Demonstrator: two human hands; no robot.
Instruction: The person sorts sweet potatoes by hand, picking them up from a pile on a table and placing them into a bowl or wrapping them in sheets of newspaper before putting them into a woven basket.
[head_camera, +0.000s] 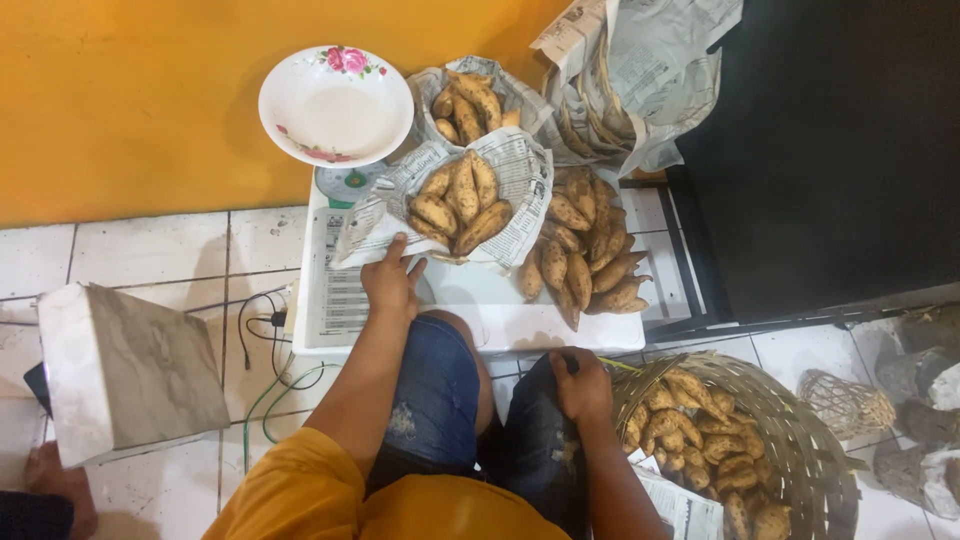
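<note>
My left hand reaches forward and grips the near edge of a newspaper sheet that carries a heap of brown sweet potatoes. The sheet lies on a white low table. My right hand rests closed on my right knee, just left of a round woven basket full of more sweet potatoes. A small dark thing shows at its thumb; I cannot tell what it is. A loose pile of sweet potatoes lies on the table's right side.
A white bowl with pink flowers and a second paper-wrapped bundle of sweet potatoes sit beyond. Crumpled newspapers lie at the back right. A grey box, cables, a small woven basket.
</note>
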